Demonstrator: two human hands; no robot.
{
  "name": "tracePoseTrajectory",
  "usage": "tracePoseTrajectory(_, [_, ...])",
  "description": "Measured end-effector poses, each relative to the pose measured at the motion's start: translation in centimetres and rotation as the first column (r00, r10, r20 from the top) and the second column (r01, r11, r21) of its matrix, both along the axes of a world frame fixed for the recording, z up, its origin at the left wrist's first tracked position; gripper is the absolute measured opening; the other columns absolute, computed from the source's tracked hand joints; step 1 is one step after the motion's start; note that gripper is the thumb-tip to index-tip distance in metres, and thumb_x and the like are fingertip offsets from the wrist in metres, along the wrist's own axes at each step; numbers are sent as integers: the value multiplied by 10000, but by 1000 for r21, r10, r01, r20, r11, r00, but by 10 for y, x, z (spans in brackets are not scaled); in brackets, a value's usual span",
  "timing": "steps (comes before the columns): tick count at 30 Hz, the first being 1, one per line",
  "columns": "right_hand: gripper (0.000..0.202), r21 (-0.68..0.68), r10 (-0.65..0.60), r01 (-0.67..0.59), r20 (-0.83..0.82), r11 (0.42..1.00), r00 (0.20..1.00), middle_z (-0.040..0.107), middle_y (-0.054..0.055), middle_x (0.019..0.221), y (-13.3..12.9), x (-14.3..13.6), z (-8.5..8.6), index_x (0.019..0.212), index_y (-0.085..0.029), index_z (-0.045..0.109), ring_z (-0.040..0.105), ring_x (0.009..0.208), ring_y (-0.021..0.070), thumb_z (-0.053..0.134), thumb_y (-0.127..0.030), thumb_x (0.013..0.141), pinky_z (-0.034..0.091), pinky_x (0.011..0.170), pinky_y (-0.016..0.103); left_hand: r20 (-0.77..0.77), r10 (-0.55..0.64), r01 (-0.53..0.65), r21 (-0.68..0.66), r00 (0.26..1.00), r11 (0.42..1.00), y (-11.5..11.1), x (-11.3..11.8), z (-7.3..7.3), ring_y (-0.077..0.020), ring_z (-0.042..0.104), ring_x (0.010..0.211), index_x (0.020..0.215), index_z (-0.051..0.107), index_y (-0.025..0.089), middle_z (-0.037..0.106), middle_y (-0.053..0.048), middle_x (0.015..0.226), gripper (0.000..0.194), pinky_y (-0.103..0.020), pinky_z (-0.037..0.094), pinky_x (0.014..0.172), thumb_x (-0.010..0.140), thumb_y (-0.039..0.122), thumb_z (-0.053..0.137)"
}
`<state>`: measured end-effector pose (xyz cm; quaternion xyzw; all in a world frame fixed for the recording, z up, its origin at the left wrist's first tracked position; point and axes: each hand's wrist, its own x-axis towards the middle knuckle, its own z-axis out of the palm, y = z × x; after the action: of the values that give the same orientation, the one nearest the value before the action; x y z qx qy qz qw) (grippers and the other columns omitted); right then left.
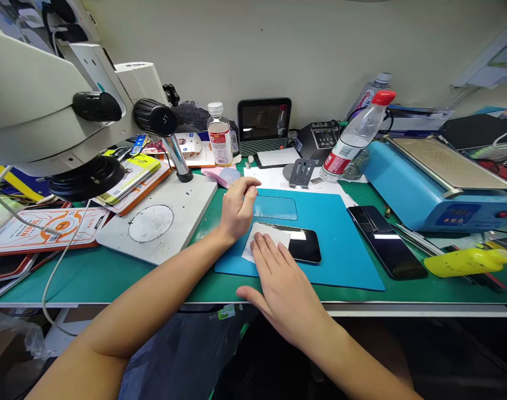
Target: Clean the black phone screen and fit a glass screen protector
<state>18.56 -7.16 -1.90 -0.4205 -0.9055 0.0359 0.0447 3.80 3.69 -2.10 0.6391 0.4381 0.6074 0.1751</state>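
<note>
A black-screened phone (pixel 306 246) lies face up on a blue mat (pixel 345 261). A white wipe (pixel 247 251) covers its left part. My right hand (pixel 284 283) rests flat on the wipe, fingers stretched out together and thumb apart. Just above the phone's left end, my left hand (pixel 239 208) is closed with curled fingers; what they hold, if anything, is hidden. Behind the phone, a clear glass sheet (pixel 278 208) lies on the mat, close to my left hand.
At left stand a microscope (pixel 28 111) and its white base (pixel 186 214). A second phone (pixel 386 244), a yellow bottle (pixel 465 262) and a blue heating machine (pixel 432 194) are at right. A red-capped bottle (pixel 349 147) leans behind the mat; a dark-screened display (pixel 265 121) stands at the back.
</note>
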Motion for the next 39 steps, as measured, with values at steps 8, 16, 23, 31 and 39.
tracePoseTrajectory(8, [960,7,-32,32,-20,999,999,313,289,1636,0,-3,-1,1556,64,364,338,1526,406,440,-691,968,360,1228,544,10,6,-6,5,1000,1000,1,-1,-3,-176,626,824,983,629,200,671,-40,882,209,-326,489,806,992,288,439])
tracePoseTrajectory(16, [910,39,-75,75,2,996,997,325,284,1632,8,20,-7,1549,61,380,338,1527,398,386,-666,1000,351,1230,562,-79,-59,57,-26,995,998,-1,-1,1,-196,630,861,965,636,186,681,-50,879,223,-340,468,821,988,267,429])
tracePoseTrajectory(23, [910,-9,42,-42,-41,999,998,318,257,1646,5,17,-2,1569,19,366,328,1537,369,436,-672,983,366,1227,541,-208,-113,97,-84,972,992,-1,0,0,-199,638,881,950,627,195,695,-46,879,239,-341,488,851,979,241,394])
tracePoseTrajectory(31, [841,118,16,-11,-34,993,999,326,186,1670,-3,90,-15,1660,-115,151,365,1528,327,451,-574,1022,429,1186,549,-667,-295,166,-251,684,953,-12,-10,19,-279,617,1098,1194,623,156,685,-111,1150,316,-411,507,939,930,312,545])
tracePoseTrajectory(39, [856,104,-30,29,7,994,1000,334,214,1664,-16,99,-12,1648,-78,198,362,1530,335,444,-599,1015,436,1184,535,-812,-490,287,-411,317,866,-30,-13,31,-325,584,1211,1393,519,165,624,-147,1340,707,-422,489,989,833,531,750])
